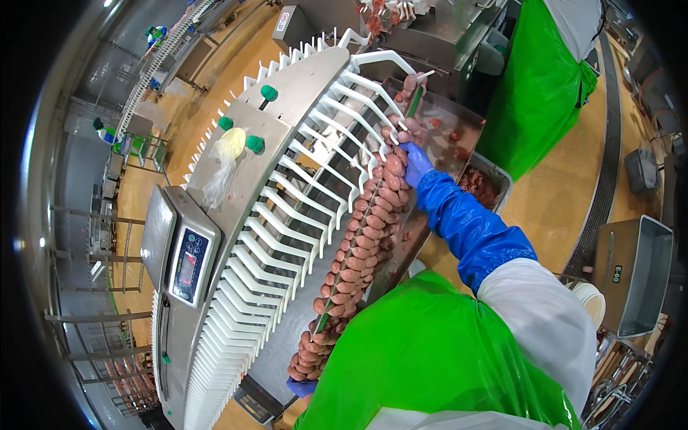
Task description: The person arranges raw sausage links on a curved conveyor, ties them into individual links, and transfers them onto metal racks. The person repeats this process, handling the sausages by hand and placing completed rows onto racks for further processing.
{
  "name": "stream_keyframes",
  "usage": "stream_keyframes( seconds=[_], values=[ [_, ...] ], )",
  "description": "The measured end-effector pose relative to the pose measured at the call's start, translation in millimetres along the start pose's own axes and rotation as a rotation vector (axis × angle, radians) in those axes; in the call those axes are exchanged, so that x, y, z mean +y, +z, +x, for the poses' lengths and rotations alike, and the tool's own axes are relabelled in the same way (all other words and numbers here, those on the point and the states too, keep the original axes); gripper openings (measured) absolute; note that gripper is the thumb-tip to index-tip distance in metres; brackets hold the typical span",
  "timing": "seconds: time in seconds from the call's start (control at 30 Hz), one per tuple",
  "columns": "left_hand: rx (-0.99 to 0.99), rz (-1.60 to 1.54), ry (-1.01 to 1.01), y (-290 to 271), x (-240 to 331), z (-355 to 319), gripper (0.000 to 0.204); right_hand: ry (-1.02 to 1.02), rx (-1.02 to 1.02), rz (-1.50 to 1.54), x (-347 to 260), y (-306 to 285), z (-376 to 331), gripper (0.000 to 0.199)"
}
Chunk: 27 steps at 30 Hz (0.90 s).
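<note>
Linked sausages [369, 233] in dense rows hang along a long narrow stick [333, 307], which shows green in places and slants from lower left to upper right. My right hand [417, 165], in a blue-violet glove, is closed at the sausages near the far part of the stick. My left hand [302, 387], gloved alike, is at the near end, under the lowest sausages. Its fingers are mostly hidden by sausages and my green apron. Beside the row, a curved conveyor carries white hooks [287, 222]; the far sausages lie close to the hook tips.
A scale [190, 261] with a display sits left of the hooks, near green knobs [269, 92]. A metal tray [459, 129] with meat scraps lies beyond my right hand. Another person in a green apron [537, 93] stands at the far right. Grey bins [634, 276] stand right.
</note>
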State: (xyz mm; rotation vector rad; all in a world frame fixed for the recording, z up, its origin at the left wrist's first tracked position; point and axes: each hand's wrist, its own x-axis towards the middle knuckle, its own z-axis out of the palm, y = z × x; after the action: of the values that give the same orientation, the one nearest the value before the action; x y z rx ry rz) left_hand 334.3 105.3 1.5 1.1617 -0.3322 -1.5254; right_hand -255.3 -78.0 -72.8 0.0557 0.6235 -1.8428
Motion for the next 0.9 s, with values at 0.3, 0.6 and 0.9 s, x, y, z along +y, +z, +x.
stream_keyframes(
  seconds=[0.3,0.6,0.9],
  values=[
    [-0.028,-0.024,0.041,-4,0,-6,0.017,0.020,0.022,-0.128,7,8,-12,0.031],
    [-0.050,-0.067,0.124,-36,12,-19,0.017,-0.008,0.026,-0.052,-42,5,-68,0.020],
    [-0.098,-0.150,0.177,-66,8,-21,0.017,-0.029,-0.088,-0.173,-70,32,-95,0.017]
  ],
)
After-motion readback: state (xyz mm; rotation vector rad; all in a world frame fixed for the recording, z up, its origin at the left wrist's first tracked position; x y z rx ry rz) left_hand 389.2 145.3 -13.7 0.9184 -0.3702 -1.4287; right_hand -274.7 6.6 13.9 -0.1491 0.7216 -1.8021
